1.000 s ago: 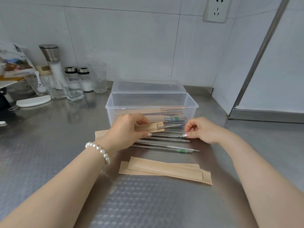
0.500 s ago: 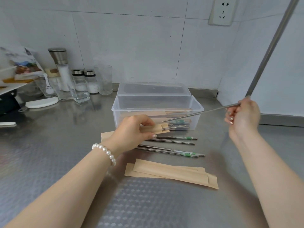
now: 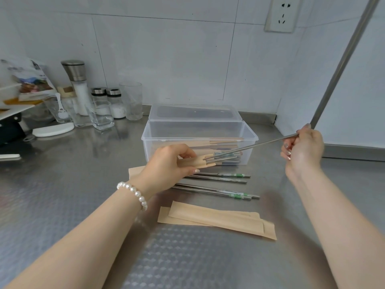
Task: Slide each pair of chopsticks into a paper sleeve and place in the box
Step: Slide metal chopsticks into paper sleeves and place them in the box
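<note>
Take the clear plastic box (image 3: 200, 130) as your anchor: it sits open on the steel counter (image 3: 62, 205) with sleeved pairs already lying inside. Just in front of its left end, your left hand (image 3: 166, 165) is closed around a tan paper sleeve (image 3: 198, 162), pinching it near the mouth, where one chopstick already seems to sit with its end sticking out. If you squeeze there, you flatten the opening and the next tip will catch on the paper edge or tear it. Across the front of the box runs the long steel chopstick (image 3: 250, 146), its tip right at the sleeve mouth. It comes in at a slant, so it could ride over the paper instead of entering, or nudge the seated stick back out. To the right of the box, your right hand (image 3: 302, 152) grips that chopstick at its far end; held so far back, small wobbles are magnified at the tip. In front of the box, loose steel chopsticks with green bands (image 3: 218, 184) lie close under your left wrist, and a sweep could roll them. Nearer you, spare flat paper sleeves (image 3: 216, 221) wait in a stack.
</note>
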`<state>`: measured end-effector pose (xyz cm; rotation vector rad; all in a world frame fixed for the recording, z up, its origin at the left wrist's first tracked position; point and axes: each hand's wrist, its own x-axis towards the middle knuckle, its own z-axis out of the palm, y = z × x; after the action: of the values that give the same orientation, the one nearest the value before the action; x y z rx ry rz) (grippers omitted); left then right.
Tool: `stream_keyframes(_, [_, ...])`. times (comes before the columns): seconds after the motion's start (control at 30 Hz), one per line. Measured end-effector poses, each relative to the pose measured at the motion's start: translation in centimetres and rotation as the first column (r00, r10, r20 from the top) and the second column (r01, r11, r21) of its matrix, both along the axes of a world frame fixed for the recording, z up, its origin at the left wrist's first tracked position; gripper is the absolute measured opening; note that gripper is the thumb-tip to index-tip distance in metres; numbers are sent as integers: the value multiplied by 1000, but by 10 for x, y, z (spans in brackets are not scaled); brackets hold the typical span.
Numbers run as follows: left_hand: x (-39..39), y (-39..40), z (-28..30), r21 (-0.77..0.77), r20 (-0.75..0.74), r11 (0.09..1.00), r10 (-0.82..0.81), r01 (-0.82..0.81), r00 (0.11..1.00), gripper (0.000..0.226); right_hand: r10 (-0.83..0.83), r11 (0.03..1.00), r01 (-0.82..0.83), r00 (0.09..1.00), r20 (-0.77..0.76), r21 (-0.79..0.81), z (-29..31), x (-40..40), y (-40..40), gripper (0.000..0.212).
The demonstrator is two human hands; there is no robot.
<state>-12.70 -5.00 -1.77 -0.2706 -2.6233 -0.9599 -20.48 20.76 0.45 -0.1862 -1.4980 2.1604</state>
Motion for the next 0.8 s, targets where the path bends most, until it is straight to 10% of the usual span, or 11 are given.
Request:
stream_keyframes(0.4, [1,0,2,7,-29,1000,15,-15,999,24,-48,998,49,998,34,-33,-3,-2,3,28])
stream_keyframes(0.8, [6,8,3,-8,-48,1000,-20,20,999,20,521,683,-652,751,405,329,-13,18,-31,14])
